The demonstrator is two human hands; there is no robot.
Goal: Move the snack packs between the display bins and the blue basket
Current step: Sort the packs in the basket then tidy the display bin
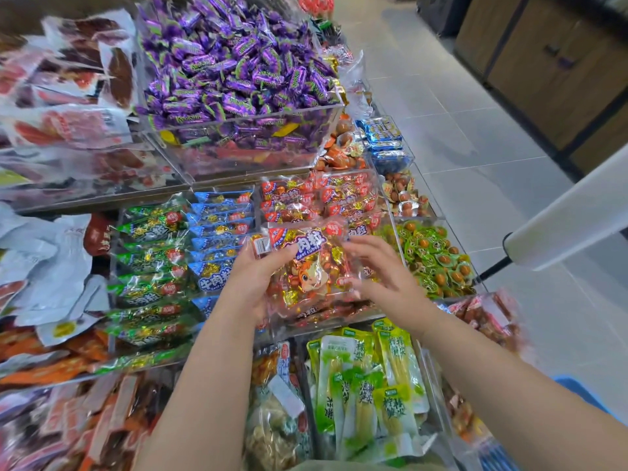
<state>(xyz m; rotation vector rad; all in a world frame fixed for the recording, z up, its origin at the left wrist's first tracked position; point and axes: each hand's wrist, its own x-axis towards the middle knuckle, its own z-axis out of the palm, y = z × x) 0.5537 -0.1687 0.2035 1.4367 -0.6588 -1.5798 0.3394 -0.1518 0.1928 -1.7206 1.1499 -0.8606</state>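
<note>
Forearms (217,355) reach forward: left hand (251,277) holds a red snack pack (307,266) over its display bin (339,321), right hand (384,277) fingers wide beside it. Likely next: carry to blue basket (582,392).

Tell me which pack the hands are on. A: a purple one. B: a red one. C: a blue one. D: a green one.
B: the left hand grips a red pack by its left edge, thumb on its front, while the right hand lies open at its right edge.
</note>
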